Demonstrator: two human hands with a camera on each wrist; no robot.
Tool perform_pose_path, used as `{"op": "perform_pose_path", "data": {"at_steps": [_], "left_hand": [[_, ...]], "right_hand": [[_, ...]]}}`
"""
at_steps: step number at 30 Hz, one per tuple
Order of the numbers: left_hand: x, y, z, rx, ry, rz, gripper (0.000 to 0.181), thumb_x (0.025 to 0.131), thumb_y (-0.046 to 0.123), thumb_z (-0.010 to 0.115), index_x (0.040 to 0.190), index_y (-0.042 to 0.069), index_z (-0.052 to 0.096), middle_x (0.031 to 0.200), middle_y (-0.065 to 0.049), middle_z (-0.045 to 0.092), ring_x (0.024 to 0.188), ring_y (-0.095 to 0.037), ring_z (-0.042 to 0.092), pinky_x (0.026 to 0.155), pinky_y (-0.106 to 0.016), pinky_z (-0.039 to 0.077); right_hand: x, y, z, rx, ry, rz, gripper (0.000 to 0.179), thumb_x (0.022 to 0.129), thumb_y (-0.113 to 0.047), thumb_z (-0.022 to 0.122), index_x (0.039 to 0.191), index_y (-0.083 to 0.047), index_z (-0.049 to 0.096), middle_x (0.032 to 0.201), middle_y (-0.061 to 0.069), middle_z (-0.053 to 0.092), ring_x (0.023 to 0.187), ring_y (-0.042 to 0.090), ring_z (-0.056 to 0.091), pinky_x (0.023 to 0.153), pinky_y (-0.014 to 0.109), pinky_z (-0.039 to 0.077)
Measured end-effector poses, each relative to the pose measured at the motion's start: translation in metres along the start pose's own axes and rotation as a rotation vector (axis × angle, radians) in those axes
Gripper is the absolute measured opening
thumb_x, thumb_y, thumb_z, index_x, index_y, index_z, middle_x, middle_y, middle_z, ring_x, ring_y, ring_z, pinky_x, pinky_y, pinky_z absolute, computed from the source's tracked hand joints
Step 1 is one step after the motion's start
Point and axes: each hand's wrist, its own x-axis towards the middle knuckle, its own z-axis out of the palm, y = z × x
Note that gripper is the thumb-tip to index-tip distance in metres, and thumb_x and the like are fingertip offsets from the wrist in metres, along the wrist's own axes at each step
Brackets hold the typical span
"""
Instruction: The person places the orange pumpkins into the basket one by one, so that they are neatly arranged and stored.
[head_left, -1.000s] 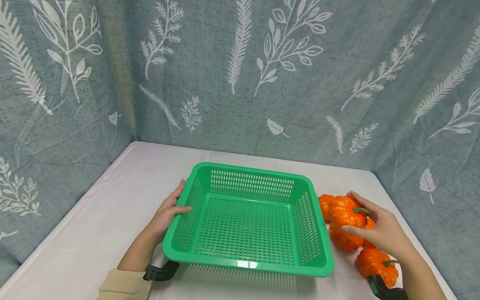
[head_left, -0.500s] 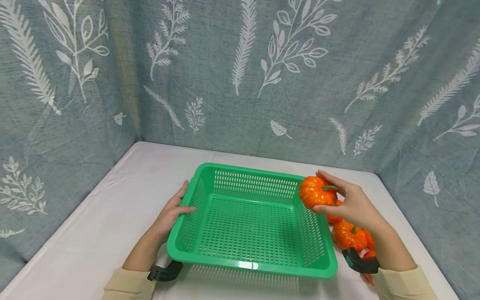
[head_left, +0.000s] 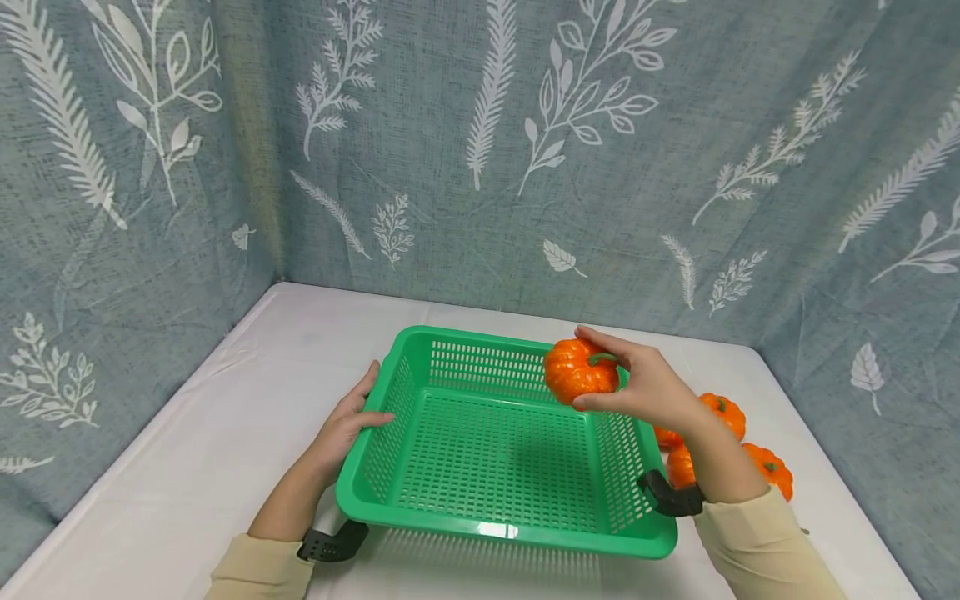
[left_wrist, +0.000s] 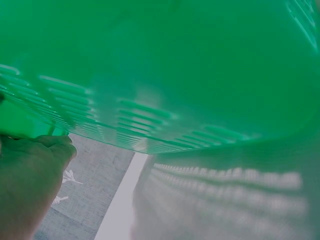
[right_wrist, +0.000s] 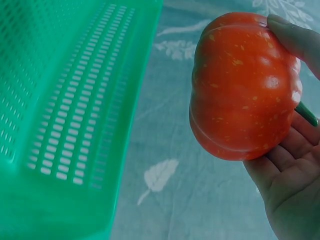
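Note:
A green plastic basket (head_left: pixel 495 467) with slotted walls stands in the middle of the head view, nothing lying in it. My left hand (head_left: pixel 347 427) grips its left rim, thumb over the inside and fingers along the outer wall. In the left wrist view, that hand (left_wrist: pixel 35 175) shows beside the basket's outer wall (left_wrist: pixel 150 115). My right hand (head_left: pixel 637 385) holds an orange pumpkin (head_left: pixel 576 373) with a green stem above the basket's back right part. The right wrist view shows the pumpkin (right_wrist: pixel 242 85) between thumb and fingers, its stem toward the palm.
Several more orange pumpkins (head_left: pixel 768 468) lie right of the basket, partly hidden by the right forearm. A white cloth (head_left: pixel 300 350) covers the table. Blue-grey curtain with white leaf prints (head_left: pixel 450 233) rises behind and at both sides.
My right hand has lifted the pumpkin from the pile at the right and carried it left, over the basket's rim. The left hand stays on the left rim.

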Motion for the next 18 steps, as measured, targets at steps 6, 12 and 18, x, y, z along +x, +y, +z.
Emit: {"op": "perform_pose_path", "data": {"at_steps": [6,12,18], "left_hand": [[0.0,0.0,0.0,-0.007,0.002,0.007,0.08,0.088,-0.002,0.041,0.144,0.006,-0.016,0.153,-0.009,-0.014,0.14,-0.031,-0.003,0.107,-0.038,0.018],[0.0,0.0,0.0,-0.003,0.001,0.01,0.08,0.088,-0.002,0.041,0.144,0.005,-0.016,0.153,-0.01,-0.014,0.14,-0.031,-0.003,0.107,-0.037,0.019],[0.001,-0.001,0.0,-0.014,0.008,0.0,0.08,0.088,-0.002,0.041,0.145,0.006,-0.016,0.153,-0.009,-0.013,0.14,-0.031,-0.001,0.106,-0.035,0.023]], "right_hand": [[0.016,-0.01,0.012,0.044,-0.038,-0.022,0.081,0.07,-0.024,0.079,0.14,-0.015,0.039,0.14,0.003,0.044,0.112,0.022,0.053,0.077,0.024,0.053],[0.033,-0.02,0.029,0.065,-0.062,-0.024,0.081,0.068,-0.021,0.08,0.139,-0.015,0.041,0.138,0.001,0.046,0.108,0.02,0.055,0.078,0.026,0.053],[0.052,-0.025,0.049,0.068,-0.125,-0.041,0.081,0.069,-0.019,0.079,0.139,-0.012,0.039,0.138,0.004,0.047,0.106,0.021,0.055,0.077,0.028,0.054]]}}
